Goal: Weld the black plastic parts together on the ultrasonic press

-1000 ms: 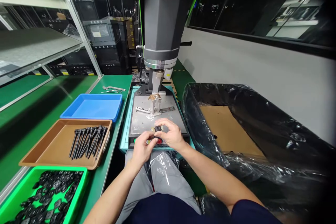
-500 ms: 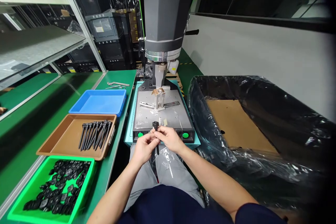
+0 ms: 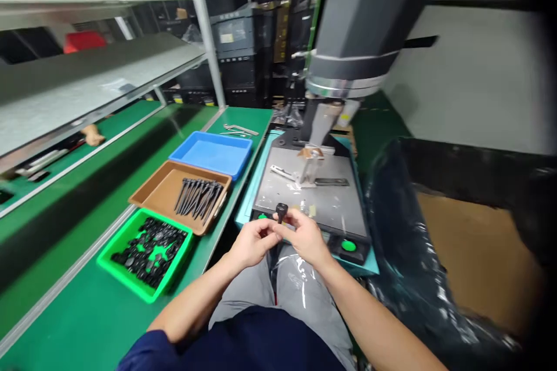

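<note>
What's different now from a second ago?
The view has swung left, so the machine sits farther right in the picture. Another person's hand has appeared at far left, beneath the shelf. Nothing was let go: the left hand and right hand still hold the black piece. The rods remain in the brown tray, small black parts in the green tray.

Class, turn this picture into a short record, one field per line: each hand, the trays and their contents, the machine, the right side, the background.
Left hand: fingers on black part
Right hand: fingers on same part
Far tray: blue tray
Middle tray: brown tray, black rods
Near tray: green tray, small black pieces
Machine: machine head above metal stand
Right side: cardboard inside black plastic
Background: another person's hand below the shelf
</note>
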The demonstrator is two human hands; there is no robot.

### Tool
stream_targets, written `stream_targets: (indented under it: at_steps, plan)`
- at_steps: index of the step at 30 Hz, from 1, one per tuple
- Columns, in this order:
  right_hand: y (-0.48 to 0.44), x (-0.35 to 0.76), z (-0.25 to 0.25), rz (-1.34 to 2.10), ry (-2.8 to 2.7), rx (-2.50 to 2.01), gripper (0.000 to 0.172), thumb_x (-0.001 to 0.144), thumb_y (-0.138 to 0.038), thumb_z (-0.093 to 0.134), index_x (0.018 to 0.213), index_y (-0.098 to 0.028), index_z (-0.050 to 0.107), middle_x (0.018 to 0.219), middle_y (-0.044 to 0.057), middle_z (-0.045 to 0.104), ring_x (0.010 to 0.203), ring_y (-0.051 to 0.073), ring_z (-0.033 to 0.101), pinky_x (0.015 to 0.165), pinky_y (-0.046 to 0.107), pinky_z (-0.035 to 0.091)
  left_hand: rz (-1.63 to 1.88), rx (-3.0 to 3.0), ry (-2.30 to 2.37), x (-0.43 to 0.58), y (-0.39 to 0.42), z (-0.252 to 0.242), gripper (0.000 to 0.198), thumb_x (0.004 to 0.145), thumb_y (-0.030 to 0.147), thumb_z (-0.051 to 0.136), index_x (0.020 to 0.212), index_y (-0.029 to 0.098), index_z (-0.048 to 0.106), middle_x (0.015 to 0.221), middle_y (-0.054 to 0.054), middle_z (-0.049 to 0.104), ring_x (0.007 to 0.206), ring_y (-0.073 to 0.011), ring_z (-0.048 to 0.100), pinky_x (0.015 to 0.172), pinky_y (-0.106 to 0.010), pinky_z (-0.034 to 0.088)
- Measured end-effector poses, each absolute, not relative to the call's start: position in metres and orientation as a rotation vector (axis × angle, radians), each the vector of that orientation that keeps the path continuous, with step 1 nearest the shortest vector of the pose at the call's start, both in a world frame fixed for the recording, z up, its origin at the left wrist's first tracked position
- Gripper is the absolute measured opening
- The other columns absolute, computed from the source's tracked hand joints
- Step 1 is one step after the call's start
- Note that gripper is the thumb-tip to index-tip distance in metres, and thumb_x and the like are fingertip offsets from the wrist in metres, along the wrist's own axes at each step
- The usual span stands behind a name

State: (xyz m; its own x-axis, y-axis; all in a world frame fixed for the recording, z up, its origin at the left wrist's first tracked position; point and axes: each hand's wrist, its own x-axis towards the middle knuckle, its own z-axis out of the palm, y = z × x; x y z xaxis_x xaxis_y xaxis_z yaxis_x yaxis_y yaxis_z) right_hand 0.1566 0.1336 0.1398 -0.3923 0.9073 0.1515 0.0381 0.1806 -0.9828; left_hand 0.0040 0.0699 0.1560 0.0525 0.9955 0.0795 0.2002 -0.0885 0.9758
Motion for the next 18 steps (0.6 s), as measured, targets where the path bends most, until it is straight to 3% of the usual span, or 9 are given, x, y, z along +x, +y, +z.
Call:
stream_targets:
  at_steps: [5,9,18]
  plan:
    - [0.137,0.166,0.132,1.479,-1.608,-0.851,0.042,0.074,-0.051,0.073,0.100,-0.021,0.062,0.096,0.010,0.070,0.090,0.024,0.067,0.087,0.043,0.053,1.054,1.587,1.897,-0.087,0.063,0.197,0.020,0.080,0.032,0.063,0.088,0.015,0.071,0.085,-0.004,0.069,0.080,-0.0170,0.061,0.075,-0.027,0.048]
    - [0.133,0.177,0.128,1.510,-1.640,-0.914,0.043,0.072,-0.055,0.073,0.097,-0.021,0.064,0.092,0.011,0.071,0.086,0.025,0.068,0.083,0.043,0.055,0.529,1.430,2.446,-0.168,0.082,0.193,0.024,0.083,0.031,0.058,0.096,0.017,0.071,0.088,-0.004,0.072,0.083,-0.0179,0.065,0.076,-0.026,0.048]
    - [0.109,0.234,0.121,1.430,-1.630,-1.141,0.041,0.069,-0.055,0.075,0.095,-0.024,0.069,0.092,0.013,0.073,0.087,0.030,0.069,0.081,0.046,0.057,0.201,1.401,2.518,-0.205,0.119,0.136,0.018,0.075,0.027,0.069,0.090,0.019,0.074,0.092,-0.009,0.074,0.088,-0.0226,0.066,0.075,-0.029,0.048]
